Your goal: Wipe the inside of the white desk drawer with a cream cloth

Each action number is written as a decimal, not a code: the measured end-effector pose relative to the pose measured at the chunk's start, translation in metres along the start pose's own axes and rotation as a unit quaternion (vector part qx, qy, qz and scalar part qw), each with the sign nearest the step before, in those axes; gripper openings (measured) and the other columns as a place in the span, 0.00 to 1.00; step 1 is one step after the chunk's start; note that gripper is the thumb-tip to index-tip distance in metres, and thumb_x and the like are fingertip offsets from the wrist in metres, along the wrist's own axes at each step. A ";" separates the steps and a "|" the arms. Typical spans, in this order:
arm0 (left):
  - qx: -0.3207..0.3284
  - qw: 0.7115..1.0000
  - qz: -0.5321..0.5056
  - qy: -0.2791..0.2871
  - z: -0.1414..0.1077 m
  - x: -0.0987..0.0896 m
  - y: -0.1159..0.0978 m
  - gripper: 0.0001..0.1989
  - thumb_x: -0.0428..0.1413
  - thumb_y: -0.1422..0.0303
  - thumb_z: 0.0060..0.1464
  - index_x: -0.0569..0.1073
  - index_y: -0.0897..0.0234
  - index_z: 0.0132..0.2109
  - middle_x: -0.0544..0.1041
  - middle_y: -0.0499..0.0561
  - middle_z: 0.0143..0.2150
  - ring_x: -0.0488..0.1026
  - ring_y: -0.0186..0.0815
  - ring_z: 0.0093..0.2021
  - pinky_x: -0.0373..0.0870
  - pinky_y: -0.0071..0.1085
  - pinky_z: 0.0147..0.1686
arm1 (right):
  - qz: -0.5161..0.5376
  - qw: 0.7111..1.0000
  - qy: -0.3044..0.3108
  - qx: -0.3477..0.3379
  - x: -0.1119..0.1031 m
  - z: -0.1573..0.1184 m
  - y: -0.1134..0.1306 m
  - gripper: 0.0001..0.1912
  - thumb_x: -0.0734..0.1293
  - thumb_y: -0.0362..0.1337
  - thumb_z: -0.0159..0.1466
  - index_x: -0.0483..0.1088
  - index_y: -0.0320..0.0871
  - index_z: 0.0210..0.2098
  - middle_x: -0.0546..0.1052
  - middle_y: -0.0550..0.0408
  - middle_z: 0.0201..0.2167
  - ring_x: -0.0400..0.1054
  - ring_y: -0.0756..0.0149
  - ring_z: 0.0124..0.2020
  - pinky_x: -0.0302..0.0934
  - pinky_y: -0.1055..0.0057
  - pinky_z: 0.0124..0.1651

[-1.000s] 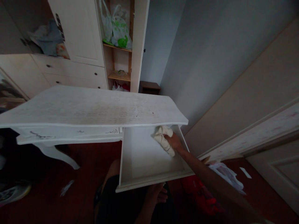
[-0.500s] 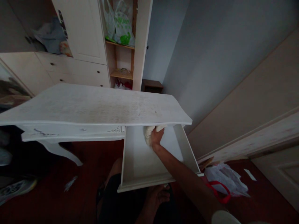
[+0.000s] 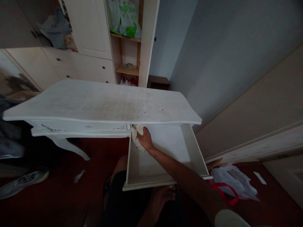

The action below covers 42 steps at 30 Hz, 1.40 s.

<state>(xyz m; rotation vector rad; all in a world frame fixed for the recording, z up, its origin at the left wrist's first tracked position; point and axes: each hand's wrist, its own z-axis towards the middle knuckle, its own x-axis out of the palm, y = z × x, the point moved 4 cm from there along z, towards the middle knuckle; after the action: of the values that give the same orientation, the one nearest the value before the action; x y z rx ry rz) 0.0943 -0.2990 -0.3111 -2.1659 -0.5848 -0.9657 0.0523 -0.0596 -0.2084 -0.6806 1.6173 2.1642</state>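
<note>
My right hand (image 3: 145, 138) is closed around a cream cloth (image 3: 137, 137) and presses it into the back left corner of a pulled-out drawer (image 3: 163, 175). The cloth is bunched and touches the drawer's left wall. Beneath the drawer's front edge, above my lap, is my left hand (image 3: 163, 197) with its fingers curled. A small pale spot shows at its fingertips, too dark to make out. The drawer belongs to a white desk (image 3: 106, 101) with a stained, worn top.
Behind the desk stands a cream cabinet (image 3: 92, 28) with an open door and plastic bags (image 3: 129, 19) on a shelf. A white plastic bag (image 3: 234, 181) with a red strap lies on the dark red floor at right. At lower left is a shoe (image 3: 26, 183).
My right hand has moved left with the cloth, from the drawer's back middle to its back left corner. My left hand stays under the drawer front. The view has shifted slightly.
</note>
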 end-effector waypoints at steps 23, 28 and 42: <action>0.010 1.000 -0.016 -0.018 -0.005 0.007 -0.002 0.15 0.70 0.63 0.36 0.78 0.70 0.29 0.81 0.58 0.30 0.77 0.40 0.28 0.71 0.37 0.34 | -0.243 0.763 0.515 -0.306 -0.010 -0.093 0.045 0.11 0.64 0.37 0.62 0.78 0.44 0.39 0.81 0.48 0.39 0.73 0.56 0.41 0.59 0.66 0.39; 0.007 1.000 -0.003 -0.030 -0.008 0.010 -0.005 0.16 0.69 0.62 0.37 0.79 0.71 0.31 0.82 0.58 0.30 0.77 0.39 0.29 0.72 0.36 0.35 | -0.248 0.716 0.578 -0.304 -0.014 -0.089 0.061 0.14 0.66 0.32 0.59 0.78 0.44 0.43 0.82 0.49 0.40 0.73 0.58 0.39 0.57 0.67 0.38; 0.003 0.999 -0.018 -0.046 -0.011 0.009 -0.005 0.13 0.69 0.65 0.36 0.79 0.70 0.28 0.82 0.57 0.30 0.77 0.39 0.30 0.72 0.36 0.35 | -0.250 0.728 0.635 -0.068 -0.107 -0.101 0.006 0.18 0.66 0.30 0.54 0.79 0.39 0.43 0.82 0.50 0.34 0.69 0.64 0.29 0.54 0.71 0.30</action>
<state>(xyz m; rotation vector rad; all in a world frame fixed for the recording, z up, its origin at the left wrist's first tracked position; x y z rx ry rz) 0.0922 -0.3026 -0.2970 -2.2101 -0.6718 -0.8869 0.1533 -0.1574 -0.1657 -2.6624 1.3591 1.3002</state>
